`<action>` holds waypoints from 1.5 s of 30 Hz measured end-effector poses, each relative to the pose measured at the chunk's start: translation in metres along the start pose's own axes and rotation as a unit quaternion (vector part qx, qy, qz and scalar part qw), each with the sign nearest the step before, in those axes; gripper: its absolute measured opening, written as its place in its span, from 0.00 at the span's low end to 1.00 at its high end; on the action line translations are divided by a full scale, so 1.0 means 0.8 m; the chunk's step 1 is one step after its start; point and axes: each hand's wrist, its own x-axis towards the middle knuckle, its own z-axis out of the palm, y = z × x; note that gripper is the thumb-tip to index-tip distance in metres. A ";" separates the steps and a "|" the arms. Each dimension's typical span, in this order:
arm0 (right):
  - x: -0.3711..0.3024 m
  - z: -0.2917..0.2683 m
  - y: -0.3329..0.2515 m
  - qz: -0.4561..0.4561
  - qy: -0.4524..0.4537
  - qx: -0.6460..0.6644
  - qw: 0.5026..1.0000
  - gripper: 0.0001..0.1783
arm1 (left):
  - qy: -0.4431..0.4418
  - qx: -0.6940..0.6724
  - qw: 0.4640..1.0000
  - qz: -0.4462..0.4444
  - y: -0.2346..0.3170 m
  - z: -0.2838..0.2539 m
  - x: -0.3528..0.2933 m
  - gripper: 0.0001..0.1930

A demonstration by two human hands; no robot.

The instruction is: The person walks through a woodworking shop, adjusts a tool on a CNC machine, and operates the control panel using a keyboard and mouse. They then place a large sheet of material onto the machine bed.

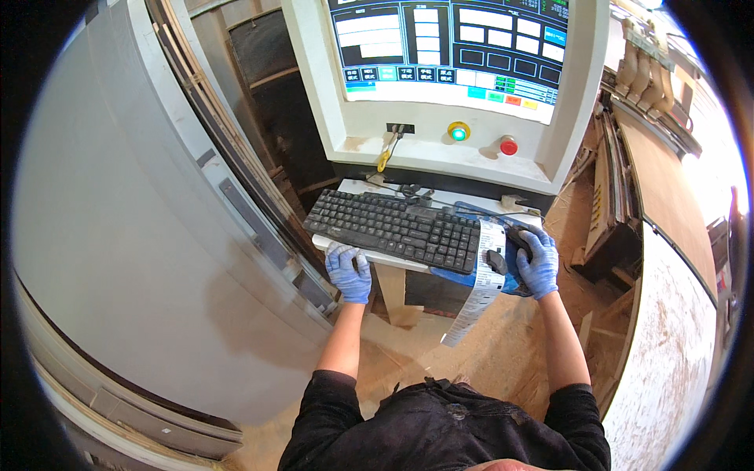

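Observation:
My right hand [539,265], in a blue glove whitened at the fingers, is wrapped over a black computer mouse [516,237] at the right of the keyboard shelf. My left hand [348,275], gloved alike, rests its fingers on the front edge of the white shelf [377,255], just below the keyboard's left part; nothing shows in it. The black keyboard [393,228] lies between my hands. A long strip of printed white labels [471,312] hangs over the shelf's front edge beside my right hand. On it sits a small dark oval object [496,262], its kind unclear.
Above the shelf stands a white machine console with a lit screen [448,47], a green-lit button [459,133] and a red knob [509,145]. A yellow-tagged key [383,161] hangs there. Large grey panels [157,220] stand left; boards [667,337] lie right. The floor is dusty.

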 end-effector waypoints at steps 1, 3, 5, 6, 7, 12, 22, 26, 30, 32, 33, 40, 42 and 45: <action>0.000 0.000 -0.001 0.002 0.001 0.001 1.000 0.21 | -0.002 0.001 1.000 0.001 0.000 0.000 0.001 0.08; -0.001 0.001 0.000 0.005 0.004 -0.005 1.000 0.21 | 0.005 0.000 1.000 0.002 -0.002 0.003 -0.001 0.08; -0.003 0.004 0.004 0.006 0.008 -0.016 1.000 0.21 | 0.009 0.000 1.000 0.008 -0.001 0.003 -0.001 0.08; -0.003 0.005 0.006 0.011 0.004 -0.010 1.000 0.21 | 0.011 0.001 1.000 0.009 -0.002 0.004 0.000 0.08; -0.003 0.005 0.006 0.017 0.002 -0.013 1.000 0.21 | 0.009 -0.003 1.000 0.011 -0.003 0.004 0.000 0.08; -0.002 0.004 0.002 0.038 -0.011 -0.030 0.999 0.22 | 0.008 -0.004 1.000 0.017 -0.005 0.004 -0.001 0.08; -0.002 0.003 0.003 0.037 -0.008 -0.046 0.998 0.22 | -0.002 -0.008 1.000 0.016 -0.005 0.003 -0.001 0.07; -0.003 0.006 0.004 0.037 -0.002 -0.051 0.998 0.22 | 0.005 0.000 1.000 0.014 -0.005 0.003 -0.001 0.08; -0.004 0.005 0.005 0.036 0.002 -0.058 0.998 0.21 | 0.006 -0.006 1.000 0.014 0.002 0.002 0.002 0.09; -0.003 0.005 0.003 0.041 -0.001 -0.060 0.997 0.21 | 0.000 -0.017 1.000 0.018 0.003 0.001 0.004 0.09; -0.003 0.005 0.003 0.043 -0.002 -0.060 0.997 0.22 | 0.002 -0.014 1.000 0.020 0.002 0.001 0.004 0.09; -0.003 0.005 0.001 0.050 -0.006 -0.062 0.997 0.23 | -0.003 0.002 1.000 0.017 -0.002 0.000 0.001 0.08; -0.003 0.006 0.003 0.046 -0.007 -0.057 0.997 0.23 | -0.006 0.002 1.000 0.015 -0.002 -0.001 0.000 0.07; -0.004 0.006 0.005 0.042 -0.004 -0.051 0.998 0.23 | -0.007 -0.004 1.000 0.015 0.000 -0.002 0.000 0.06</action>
